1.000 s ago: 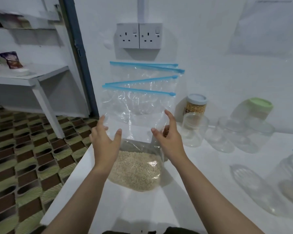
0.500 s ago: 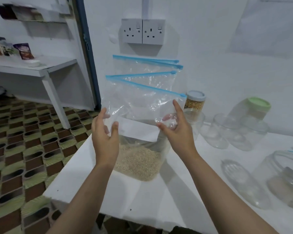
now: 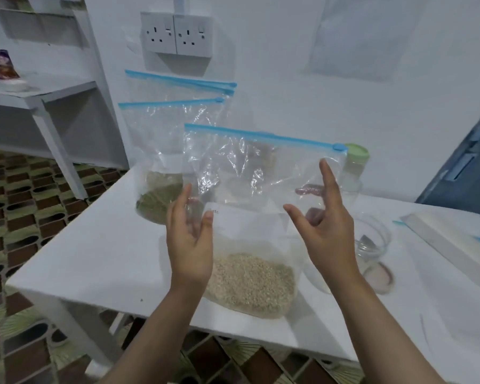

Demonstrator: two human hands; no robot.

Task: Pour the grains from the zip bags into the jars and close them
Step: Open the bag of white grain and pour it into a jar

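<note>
Two hands hold one zip bag [image 3: 261, 189] of pale grains, now lifted off the table [image 3: 94, 245] and moved right: the left hand [image 3: 190, 245] pinches its left edge, the right hand [image 3: 327, 231] pinches its right side, index raised. Its blue zipper looks closed, so pouring has not begun; the clear jar [image 3: 372, 239] behind the bag is blurred.

The clear, crinkled, glossy plastic zip bag with a blue plastic slider strip [image 3: 263, 173] holds matt, rough beige grains [image 3: 250, 284]; the white bench [image 3: 100, 245] looks smooth and matt.
</note>
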